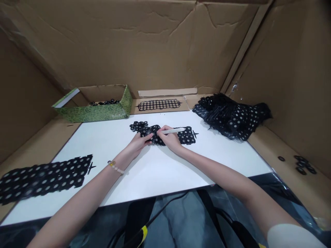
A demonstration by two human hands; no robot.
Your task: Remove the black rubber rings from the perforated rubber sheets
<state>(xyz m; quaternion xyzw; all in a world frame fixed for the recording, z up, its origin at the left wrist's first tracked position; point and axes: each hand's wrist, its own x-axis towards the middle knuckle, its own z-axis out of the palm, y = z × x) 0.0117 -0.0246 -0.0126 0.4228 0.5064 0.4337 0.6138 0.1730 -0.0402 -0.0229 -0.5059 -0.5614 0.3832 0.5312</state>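
A black rubber sheet [186,136] punched full of rings lies in the middle of the white table [155,168]. My left hand [138,144] pinches its left part, fingers closed on the sheet. My right hand [169,139] is closed round a white stick tool [173,131], whose end rests on the sheet. A small heap of loose black rings [139,126] sits just left of the sheet, beyond my left hand.
A green box [103,111] with loose rings stands at the back left. Another ring sheet [158,104] lies at the back on cardboard. A pile of sheets [231,115] is at the back right, emptied sheets [43,177] at the near left, stray rings [301,164] at the right.
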